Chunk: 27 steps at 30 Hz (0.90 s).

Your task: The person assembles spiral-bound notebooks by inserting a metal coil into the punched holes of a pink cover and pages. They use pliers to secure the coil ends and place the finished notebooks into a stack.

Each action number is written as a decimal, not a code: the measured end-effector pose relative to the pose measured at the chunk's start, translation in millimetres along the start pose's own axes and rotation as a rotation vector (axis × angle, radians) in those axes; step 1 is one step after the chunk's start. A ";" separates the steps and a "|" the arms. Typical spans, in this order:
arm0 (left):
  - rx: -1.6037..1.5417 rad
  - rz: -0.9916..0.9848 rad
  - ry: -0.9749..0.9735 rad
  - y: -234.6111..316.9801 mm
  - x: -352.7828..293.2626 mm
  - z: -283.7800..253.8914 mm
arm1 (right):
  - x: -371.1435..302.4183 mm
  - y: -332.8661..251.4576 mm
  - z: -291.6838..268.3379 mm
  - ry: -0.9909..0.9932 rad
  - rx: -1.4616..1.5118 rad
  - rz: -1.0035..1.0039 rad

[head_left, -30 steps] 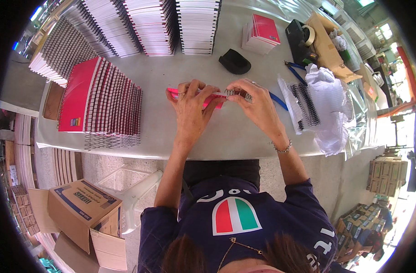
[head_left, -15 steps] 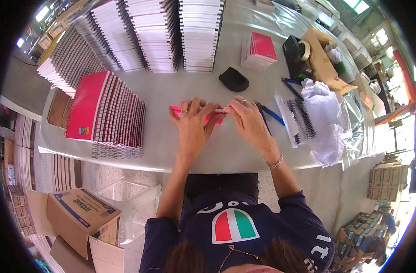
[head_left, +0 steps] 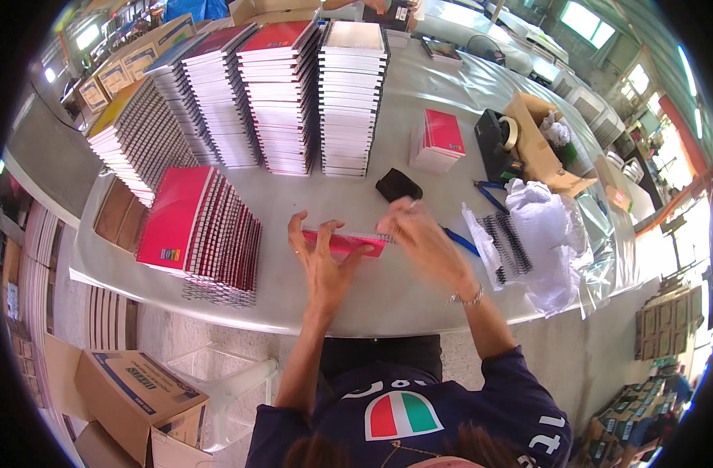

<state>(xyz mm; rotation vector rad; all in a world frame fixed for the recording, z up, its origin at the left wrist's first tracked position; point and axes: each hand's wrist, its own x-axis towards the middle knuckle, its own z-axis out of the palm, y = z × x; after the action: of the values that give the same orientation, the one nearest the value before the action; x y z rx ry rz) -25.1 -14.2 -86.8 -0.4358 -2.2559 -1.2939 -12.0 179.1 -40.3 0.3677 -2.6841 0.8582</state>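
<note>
A small pink spiral notebook (head_left: 349, 243) lies near the middle of the table, its bound edge away from me. My left hand (head_left: 325, 261) grips it, thumb on the cover and fingers over the far edge. At the notebook's right end, thin spiral wire (head_left: 385, 238) sticks out. My right hand (head_left: 419, 238), smeared by motion, has its fingers closed at that wire. Blue-handled pliers (head_left: 459, 240) lie beside my right hand, partly hidden by it. A black rounded pad-like piece (head_left: 399, 186) sits just beyond.
Tall notebook stacks (head_left: 274, 101) stand at the back left, with red spiral notebooks (head_left: 193, 226) nearer. Small red pads (head_left: 437, 140), a tape dispenser (head_left: 497, 148), a second pair of pliers (head_left: 493, 193) and black wire coils (head_left: 509, 246) on crumpled paper (head_left: 544, 234) lie to the right.
The view has tilted up, showing more of the table's far side. My right hand has shifted slightly right and blurs; the left fingers have spread, uncovering more of the notebook.
</note>
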 end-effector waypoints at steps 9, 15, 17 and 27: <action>-0.093 0.004 -0.192 -22.8 17.0 -6.7 | 16.2 101.6 20.2 -0.009 -0.072 0.097; -0.177 -0.019 -0.256 -37.1 16.0 -18.3 | 2.6 81.2 -7.8 -0.399 0.849 0.224; -0.215 -0.026 -0.262 -35.7 14.1 -18.0 | -5.9 75.6 -5.9 -0.405 1.139 0.245; -0.201 -0.002 -0.286 -41.1 16.2 -12.0 | 15.5 43.9 -18.2 -0.532 0.580 0.008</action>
<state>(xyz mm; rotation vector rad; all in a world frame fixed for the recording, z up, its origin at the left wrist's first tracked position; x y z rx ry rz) -56.0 -44.6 -101.7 -0.7318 -2.3610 -1.5511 -37.1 222.2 -43.6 0.8109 -2.8281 1.7543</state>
